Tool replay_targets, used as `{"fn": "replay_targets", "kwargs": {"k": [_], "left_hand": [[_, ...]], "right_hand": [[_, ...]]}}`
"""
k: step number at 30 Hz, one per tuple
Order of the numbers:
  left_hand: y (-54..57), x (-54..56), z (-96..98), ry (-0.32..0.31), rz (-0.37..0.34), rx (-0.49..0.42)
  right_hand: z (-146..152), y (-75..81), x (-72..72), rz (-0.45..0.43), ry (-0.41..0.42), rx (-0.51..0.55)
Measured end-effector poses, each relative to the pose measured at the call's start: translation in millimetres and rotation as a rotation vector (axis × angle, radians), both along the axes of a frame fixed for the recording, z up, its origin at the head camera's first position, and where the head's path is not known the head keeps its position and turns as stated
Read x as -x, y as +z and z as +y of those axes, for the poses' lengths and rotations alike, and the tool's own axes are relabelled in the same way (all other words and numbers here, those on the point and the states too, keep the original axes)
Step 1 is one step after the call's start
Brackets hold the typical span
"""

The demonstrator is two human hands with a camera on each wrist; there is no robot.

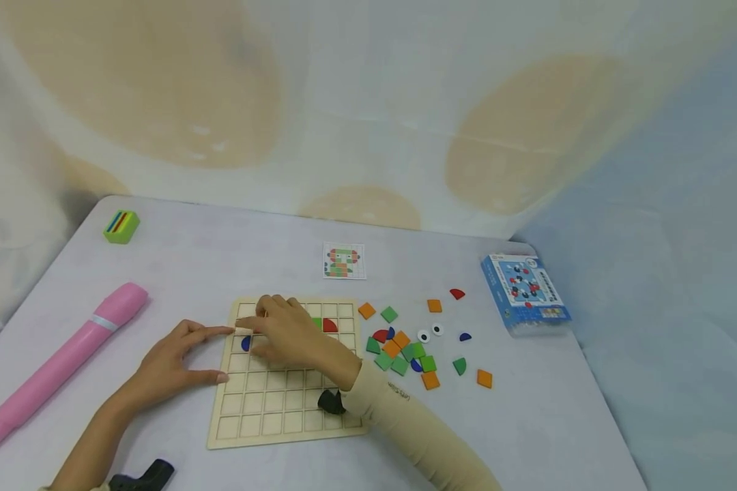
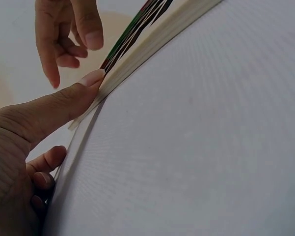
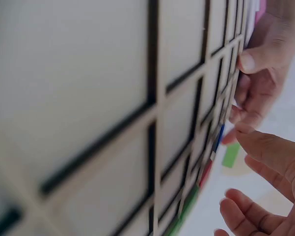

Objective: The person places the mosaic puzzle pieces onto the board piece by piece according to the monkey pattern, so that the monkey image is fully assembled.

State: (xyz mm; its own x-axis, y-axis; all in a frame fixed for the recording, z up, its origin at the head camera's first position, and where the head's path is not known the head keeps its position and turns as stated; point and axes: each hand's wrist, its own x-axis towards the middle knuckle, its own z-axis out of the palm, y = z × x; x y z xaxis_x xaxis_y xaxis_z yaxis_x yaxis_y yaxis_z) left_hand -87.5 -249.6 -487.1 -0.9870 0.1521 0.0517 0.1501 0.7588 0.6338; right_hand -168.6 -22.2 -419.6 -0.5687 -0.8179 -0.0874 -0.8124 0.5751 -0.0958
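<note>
A wooden grid board (image 1: 252,424) lies flat on the table. My left hand (image 1: 166,358) is at its left side, thumb and forefinger spread apart with their tips at the edge; the left wrist view shows the thumb (image 2: 71,101) against that edge. Over the board's upper left part hovers my right hand (image 1: 291,334), its thumb and fingers apart with nothing visible between them in the right wrist view. Beside its fingers sits a blue piece (image 1: 246,343) in the grid. A red quarter-round piece (image 1: 329,325) and a green piece (image 1: 316,322) occupy upper cells, partly behind the right hand.
Right of the board, several loose pieces are scattered, among them an orange square (image 1: 430,380) and a white eye piece (image 1: 424,336). Behind it lies a pattern card (image 1: 344,261). A blue box (image 1: 526,290) stands far right; a pink stick-like object (image 1: 67,372) and green block (image 1: 121,227) lie left.
</note>
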Motion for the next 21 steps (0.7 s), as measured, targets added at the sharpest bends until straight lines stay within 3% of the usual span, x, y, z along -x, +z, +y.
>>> {"fn": "replay_targets", "kwargs": {"k": [5, 10, 15, 21], "left_hand": [[-1.9, 0.6, 0.5, 0.013, -0.034, 0.023], [-1.8, 1.0, 0.7, 0.022, -0.050, 0.029], [-2.3, 1.9, 1.1, 0.014, -0.051, 0.020], [-2.1, 1.3, 1.3, 0.014, -0.048, 0.015]], "right_hand": [[31, 10.3, 6.8, 0.032, -0.068, 0.099], [74, 9.2, 22.5, -0.002, -0.221, 0.219], [116, 2.0, 33.8, -0.031, -0.384, 0.189], [147, -7.2, 44.0, -0.076, -0.436, 0.143]]}}
